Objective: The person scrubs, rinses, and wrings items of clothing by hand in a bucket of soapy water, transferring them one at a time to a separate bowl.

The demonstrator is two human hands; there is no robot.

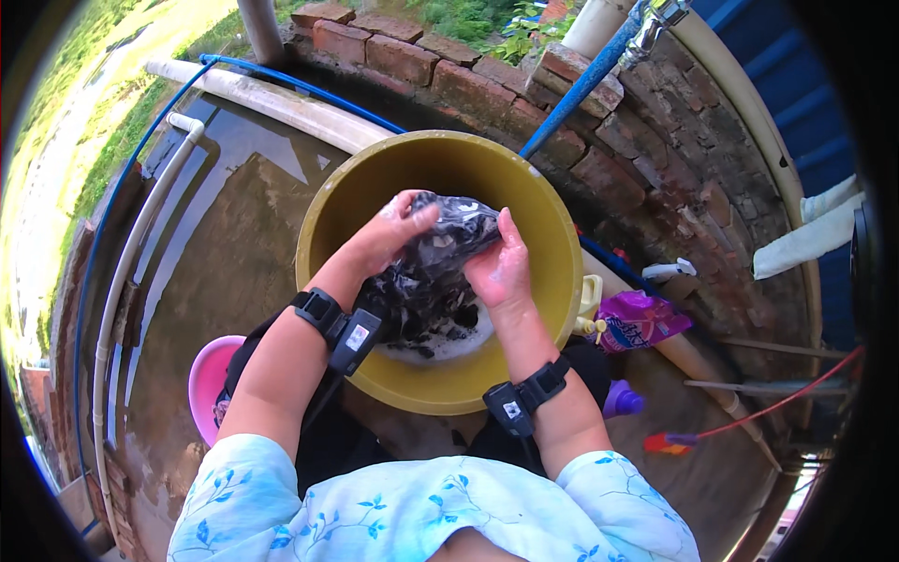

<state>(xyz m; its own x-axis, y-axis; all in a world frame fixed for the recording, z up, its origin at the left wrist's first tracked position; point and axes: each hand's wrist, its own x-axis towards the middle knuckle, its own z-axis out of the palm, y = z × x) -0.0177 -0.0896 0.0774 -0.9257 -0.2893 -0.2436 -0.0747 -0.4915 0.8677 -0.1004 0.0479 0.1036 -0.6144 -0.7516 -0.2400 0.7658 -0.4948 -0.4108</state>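
Observation:
A wet, dark patterned cloth (435,245), black with grey and white patches, is stretched between my two hands above a large yellow tub (548,234). My left hand (398,228) grips its upper left part, fingers folded over the fabric. On the other side my right hand (501,262) holds the cloth's right edge, thumb up. Suds cling to both hands. The lower folds hang into foamy water (440,348) at the bottom of the tub. Whether this is one garment or more I cannot tell.
Right of the tub lie a purple-pink packet (641,320) and a purple bottle cap (623,400). A pink basin (211,379) stands at my left knee. Behind run a brick wall (403,58), a blue hose (571,98) and a metal tap (646,33). Wet concrete floor (225,253) extends leftward.

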